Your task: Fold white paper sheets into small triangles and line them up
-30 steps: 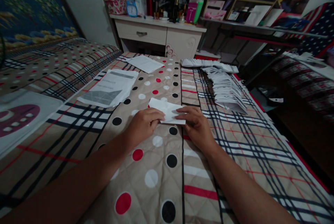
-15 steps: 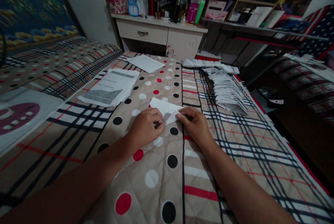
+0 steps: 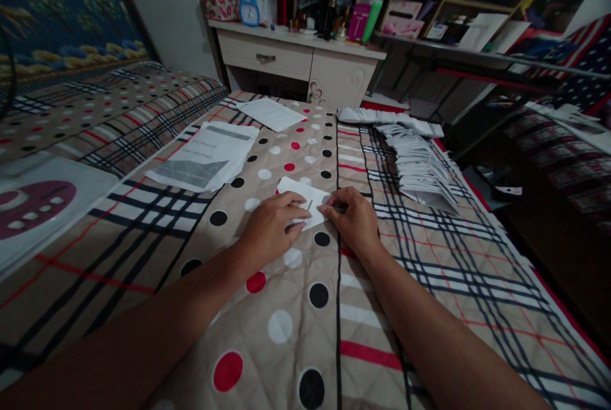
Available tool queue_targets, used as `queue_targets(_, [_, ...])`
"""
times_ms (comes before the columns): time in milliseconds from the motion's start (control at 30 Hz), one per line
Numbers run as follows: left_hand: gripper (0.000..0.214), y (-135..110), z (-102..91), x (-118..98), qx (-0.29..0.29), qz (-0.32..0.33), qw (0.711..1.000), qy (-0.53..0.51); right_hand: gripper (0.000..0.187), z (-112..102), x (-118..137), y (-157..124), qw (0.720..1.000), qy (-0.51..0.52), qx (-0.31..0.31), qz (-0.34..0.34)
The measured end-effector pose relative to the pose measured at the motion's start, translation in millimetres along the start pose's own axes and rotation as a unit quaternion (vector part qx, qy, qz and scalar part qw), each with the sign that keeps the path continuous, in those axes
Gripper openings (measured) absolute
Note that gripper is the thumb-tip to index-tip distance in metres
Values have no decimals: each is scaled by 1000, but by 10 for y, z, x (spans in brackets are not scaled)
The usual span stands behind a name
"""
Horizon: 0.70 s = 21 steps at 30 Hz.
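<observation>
A small white sheet of paper (image 3: 300, 193), partly folded, lies on the quilted bedspread (image 3: 305, 308) in front of me. My left hand (image 3: 270, 228) rests on its left part with fingers stretched flat, pressing it down. On the sheet's right edge sits my right hand (image 3: 351, 219), fingertips bent and pressing the fold. Both forearms reach in from the bottom of the view.
A long row of folded white papers (image 3: 415, 162) runs along the right side of the bed. Printed sheets (image 3: 203, 158) and another sheet (image 3: 272, 114) lie at the left and far side. A plastic bag (image 3: 33, 206) lies far left. A cluttered dresser (image 3: 296, 60) stands beyond the bed.
The paper has been folded smaller; its right flap was turned over to the left. Both hands have closed in and now press it flat.
</observation>
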State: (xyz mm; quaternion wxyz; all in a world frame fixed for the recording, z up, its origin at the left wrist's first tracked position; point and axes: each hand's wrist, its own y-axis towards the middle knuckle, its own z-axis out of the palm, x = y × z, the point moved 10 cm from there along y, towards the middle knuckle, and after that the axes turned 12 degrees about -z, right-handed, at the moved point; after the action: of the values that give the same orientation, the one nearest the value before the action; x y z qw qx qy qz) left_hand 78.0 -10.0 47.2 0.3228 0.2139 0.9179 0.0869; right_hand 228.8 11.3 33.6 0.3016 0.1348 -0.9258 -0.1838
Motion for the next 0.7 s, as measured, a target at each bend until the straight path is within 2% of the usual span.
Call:
queue_targets(167, [27,-18,81,-62,25,41,997,56,14,-4,31,9,1000,-10,-4,-8])
queue_targets(333, [35,-49,146,-142,50,74,992,89,12,-9,-14,-6,999,35,-25,3])
queue_targets(500, [30,-55,100,-146,22,77,993,82,9,21,-54,-3,990,130,-47,-5])
queue_targets(700, [26,-45,76,-131,7,74,996,53,9,46,-50,4,990,132,-41,-11])
